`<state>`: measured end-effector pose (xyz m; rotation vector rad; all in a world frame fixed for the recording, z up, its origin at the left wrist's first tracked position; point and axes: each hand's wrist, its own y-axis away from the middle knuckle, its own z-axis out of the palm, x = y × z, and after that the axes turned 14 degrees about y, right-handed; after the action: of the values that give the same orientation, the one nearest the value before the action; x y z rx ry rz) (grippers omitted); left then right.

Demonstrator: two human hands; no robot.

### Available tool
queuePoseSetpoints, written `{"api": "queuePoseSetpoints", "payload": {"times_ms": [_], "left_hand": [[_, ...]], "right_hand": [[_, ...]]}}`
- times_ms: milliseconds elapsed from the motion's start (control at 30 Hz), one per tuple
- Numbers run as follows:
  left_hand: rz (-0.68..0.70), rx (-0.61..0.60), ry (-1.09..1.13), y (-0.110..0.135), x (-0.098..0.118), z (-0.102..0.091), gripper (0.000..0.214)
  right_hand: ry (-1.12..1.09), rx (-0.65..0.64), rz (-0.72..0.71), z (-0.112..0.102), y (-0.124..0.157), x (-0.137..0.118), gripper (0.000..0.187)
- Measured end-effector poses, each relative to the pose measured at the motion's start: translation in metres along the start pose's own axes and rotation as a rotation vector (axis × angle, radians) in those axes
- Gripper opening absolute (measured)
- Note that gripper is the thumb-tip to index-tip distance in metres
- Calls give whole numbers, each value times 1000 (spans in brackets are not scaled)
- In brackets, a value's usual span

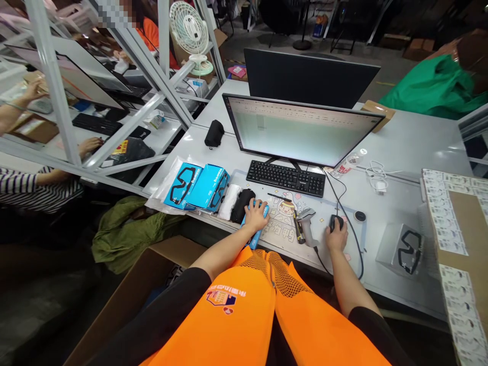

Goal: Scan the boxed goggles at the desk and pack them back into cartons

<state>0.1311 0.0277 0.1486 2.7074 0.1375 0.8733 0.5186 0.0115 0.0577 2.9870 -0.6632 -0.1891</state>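
1. Hands apart. Left hand (pixel 256 216) curled over the blue box (pixel 253 239), lower centre of the frame, by the desk's (pixel 419 134) front edge; right hand (pixel 337 236) closed over the mouse (pixel 337 222), right of centre.
2. Risk, as judged: a loosened left grip could let the box drop off that edge; a rightward mouse sweep could snag the black cable (pixel 355 241).
3. Surface: white; keyboard (pixel 285 178) and monitor (pixel 305 127) at centre, scanner (pixel 306 221) below.
4. Room: metal frame (pixel 139 56) and fan (pixel 189 28) upper left; green bag (pixel 427 89) upper right.

Just below frame centre, the left hand (pixel 256 216) grasps a blue box (pixel 253 239) (black pouch (pixel 241 206) alongside); farther right, the right hand (pixel 337 236) covers a mouse (pixel 336 221)
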Motion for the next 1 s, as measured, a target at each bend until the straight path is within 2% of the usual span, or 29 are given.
{"api": "queuePoseSetpoints", "payload": {"times_ms": [300,633,767,900,1000], "left_hand": [[-6,10,-7,-1,-1,2,59],[-1,19,5,-3,-4,6,59],[6,46,36,-2,-2,1,68],[36,81,27,24,-4,-5,80],[-66,51,22,59,-8,-3,90]], "right_hand": [[62,-64,7,-12,-4,-4,78],[31,-33,-3,-15,-4,-4,74],[-19,-24,4,-16,-5,-4,78],[-109,112,37,-30,0,-17,81],[-212,139,-69,-39,16,-40,77]]}}
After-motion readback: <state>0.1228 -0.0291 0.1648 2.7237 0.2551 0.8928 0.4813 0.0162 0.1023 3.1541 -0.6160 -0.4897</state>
